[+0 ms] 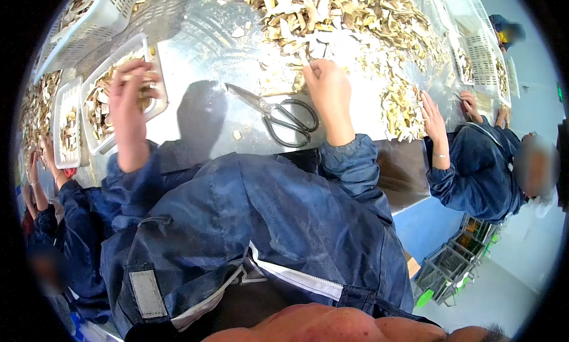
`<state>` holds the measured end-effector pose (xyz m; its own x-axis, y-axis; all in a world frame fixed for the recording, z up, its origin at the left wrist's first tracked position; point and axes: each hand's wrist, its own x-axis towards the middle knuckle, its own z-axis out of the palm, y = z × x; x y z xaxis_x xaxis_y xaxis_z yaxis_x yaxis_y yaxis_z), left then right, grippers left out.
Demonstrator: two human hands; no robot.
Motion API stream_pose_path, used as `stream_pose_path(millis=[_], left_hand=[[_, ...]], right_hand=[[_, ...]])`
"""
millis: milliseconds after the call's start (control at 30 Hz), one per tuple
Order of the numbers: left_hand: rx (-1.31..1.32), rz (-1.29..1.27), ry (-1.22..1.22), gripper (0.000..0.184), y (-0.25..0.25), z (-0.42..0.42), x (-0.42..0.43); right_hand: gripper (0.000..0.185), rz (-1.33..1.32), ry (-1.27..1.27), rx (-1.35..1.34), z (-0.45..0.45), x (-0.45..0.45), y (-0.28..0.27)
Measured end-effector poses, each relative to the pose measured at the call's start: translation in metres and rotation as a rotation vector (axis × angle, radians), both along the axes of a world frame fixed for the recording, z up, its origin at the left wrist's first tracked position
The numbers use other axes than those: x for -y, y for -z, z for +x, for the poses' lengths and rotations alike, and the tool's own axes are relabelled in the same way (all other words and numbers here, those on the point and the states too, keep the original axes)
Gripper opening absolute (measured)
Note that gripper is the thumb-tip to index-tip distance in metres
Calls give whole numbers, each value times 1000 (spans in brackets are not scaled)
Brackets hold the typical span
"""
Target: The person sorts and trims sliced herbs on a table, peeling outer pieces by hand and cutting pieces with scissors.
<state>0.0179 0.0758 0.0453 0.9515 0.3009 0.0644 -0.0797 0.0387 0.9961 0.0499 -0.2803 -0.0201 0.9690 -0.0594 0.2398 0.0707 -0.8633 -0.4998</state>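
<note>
My left hand [129, 102] is over a white plastic basket [163, 102] holding sliced dried mushrooms [99, 102]. Motion smears its fingers, so whether they grip a slice is unclear. At the near edge of a big heap of dried mushroom slices [349, 16], my right hand [329, 90] is closed, its fingertips curled together among the pieces. What it pinches, if anything, is hidden. Between my hands, black-handled scissors [275, 115] lie on the metal table [237, 57], blades slightly apart and pointing up-left.
A smaller white tray [68, 122] with slices stands left of the basket, below a large white crate [98, 22]. On the right, a co-worker's hand [434, 114] touches the heap's edge. More crates [480, 57] stand beyond. Other people's hands [47, 155] are at far left.
</note>
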Motion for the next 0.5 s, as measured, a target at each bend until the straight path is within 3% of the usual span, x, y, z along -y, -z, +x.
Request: stream_pose_path(millis=[67,133,233,333,367,467,500], left_hand=[[63,350,-223,25,-11,-1,-33],[104,986,-350,34,0,6,-84],[-36,1293,-298,42,-2,5,-92],[-52,1471,-357,46,3,6,-88],[55,1616,-402,47,6,9,-89],[432,1409,-395,45,-4,17,-54],[405,1129,-282,40,-5,14,-28]], right_hand=[[21,125,3,-55,-3,5,2],[21,255,9,-101,-8,10,1],[23,442,13,-165,-15,16,-2],[23,603,23,-224,-20,21,-4],[23,662,33,-228,-23,22,-7],[21,776,75,-276,-32,21,-25],[20,804,95,-297,-35,20,-29]])
